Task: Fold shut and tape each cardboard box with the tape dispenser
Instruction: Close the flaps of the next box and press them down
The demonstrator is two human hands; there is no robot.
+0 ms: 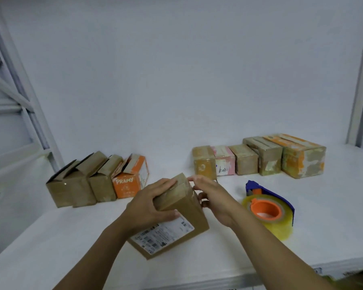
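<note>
A brown cardboard box [177,214] with a white shipping label stands tilted on the white table [218,254] in front of me. Its top end is folded closed and glossy with tape. My left hand [151,203] grips the top left of this box, fingers over the upper edge and thumb on the near face. My right hand [213,197] rests against the box's right side, its fingers loosely bent. The tape dispenser [268,208], blue with an orange core and a clear tape roll, lies on the table just right of my right hand, held by neither hand.
Several boxes with raised flaps, one orange [129,177], line the back left [76,185]. A row of several taped boxes [260,156] stands at the back right against the white wall. White metal frames rise at both sides. The table's front edge runs along the bottom.
</note>
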